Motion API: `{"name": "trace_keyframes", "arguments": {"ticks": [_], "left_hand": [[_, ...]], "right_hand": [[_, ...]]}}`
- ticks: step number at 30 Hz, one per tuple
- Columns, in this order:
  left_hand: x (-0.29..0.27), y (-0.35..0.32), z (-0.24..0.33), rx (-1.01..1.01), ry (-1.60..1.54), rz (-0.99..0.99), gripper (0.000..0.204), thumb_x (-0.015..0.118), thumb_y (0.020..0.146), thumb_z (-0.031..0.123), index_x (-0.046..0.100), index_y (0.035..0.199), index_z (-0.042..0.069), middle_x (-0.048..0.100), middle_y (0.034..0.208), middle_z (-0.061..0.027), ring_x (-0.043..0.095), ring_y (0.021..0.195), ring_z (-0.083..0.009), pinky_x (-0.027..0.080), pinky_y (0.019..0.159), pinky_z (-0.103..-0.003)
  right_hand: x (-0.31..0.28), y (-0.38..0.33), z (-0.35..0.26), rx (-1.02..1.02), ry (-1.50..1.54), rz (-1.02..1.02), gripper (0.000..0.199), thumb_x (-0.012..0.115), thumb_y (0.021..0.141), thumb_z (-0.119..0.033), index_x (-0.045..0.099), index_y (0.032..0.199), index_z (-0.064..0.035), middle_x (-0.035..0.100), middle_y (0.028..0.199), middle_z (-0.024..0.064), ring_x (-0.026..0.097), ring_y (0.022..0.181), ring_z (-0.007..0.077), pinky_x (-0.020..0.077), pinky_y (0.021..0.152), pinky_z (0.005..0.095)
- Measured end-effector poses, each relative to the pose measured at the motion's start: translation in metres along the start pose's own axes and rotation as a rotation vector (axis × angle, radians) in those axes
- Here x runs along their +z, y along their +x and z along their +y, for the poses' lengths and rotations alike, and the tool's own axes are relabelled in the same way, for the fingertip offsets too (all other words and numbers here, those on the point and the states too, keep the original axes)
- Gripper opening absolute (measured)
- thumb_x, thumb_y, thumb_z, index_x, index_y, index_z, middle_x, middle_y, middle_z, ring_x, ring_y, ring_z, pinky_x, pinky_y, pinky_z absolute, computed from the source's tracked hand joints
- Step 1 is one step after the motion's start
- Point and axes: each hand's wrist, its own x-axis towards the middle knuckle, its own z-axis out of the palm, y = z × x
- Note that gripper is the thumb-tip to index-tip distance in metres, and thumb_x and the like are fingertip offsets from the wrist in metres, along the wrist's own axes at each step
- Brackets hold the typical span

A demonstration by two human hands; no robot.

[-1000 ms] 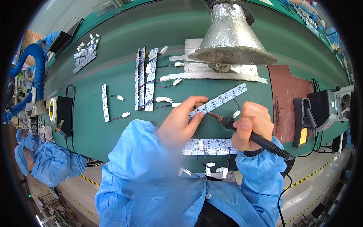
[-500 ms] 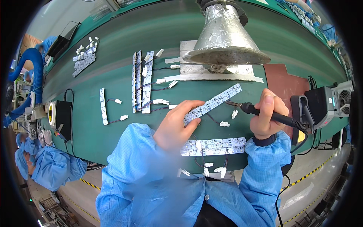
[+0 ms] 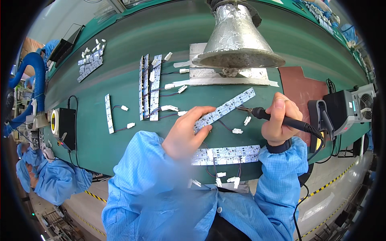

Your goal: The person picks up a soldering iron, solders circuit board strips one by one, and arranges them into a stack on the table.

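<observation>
Over the table, my left hand holds one end of a board, which slants away to the right. In my right hand is the soldering iron, its tip just beside that board's near edge. Closer to me lie two boards. Left of my left hand and farther off lies a row of boards, then a lone board, with a pile behind. Beyond my hands, a hood sits over a plate; a mat lies to their right.

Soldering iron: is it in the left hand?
No, the right hand grips the soldering iron, while the left hand holds a circuit board strip.
</observation>
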Motion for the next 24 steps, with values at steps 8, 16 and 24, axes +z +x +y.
{"name": "trace_keyframes", "arguments": {"ticks": [8,16,24], "left_hand": [[0.0,0.0,0.001,-0.016,0.0,-0.007,0.04,0.061,0.085,-0.001,0.055,0.124,-0.001,0.064,0.108,-0.0155,0.063,0.101,-0.0225,0.049,0.089,-0.033],[0.001,0.0,0.001,-0.034,-0.019,0.023,0.038,0.061,0.084,-0.002,0.056,0.122,-0.001,0.065,0.108,-0.0159,0.063,0.101,-0.0226,0.049,0.089,-0.032],[0.001,0.0,0.004,-0.002,0.03,0.028,0.038,0.062,0.084,-0.002,0.057,0.122,-0.002,0.064,0.11,-0.0175,0.064,0.104,-0.026,0.048,0.091,-0.033]], "right_hand": [[-0.001,-0.002,0.0,0.02,-0.048,-0.05,0.033,0.051,0.091,-0.008,0.045,0.06,0.0011,0.049,0.054,0.0077,0.042,0.046,0.0131,0.0307,0.044,0.0285],[-0.006,-0.001,0.005,0.107,0.021,0.163,0.037,0.051,0.093,-0.009,0.044,0.059,0.0006,0.048,0.055,0.006,0.042,0.051,0.0109,0.0332,0.05,0.0266],[-0.027,0.009,0.019,0.17,-0.107,0.25,0.034,0.052,0.095,-0.011,0.052,0.064,0.0041,0.051,0.057,0.0054,0.044,0.055,0.0097,0.0357,0.054,0.0259]]}}
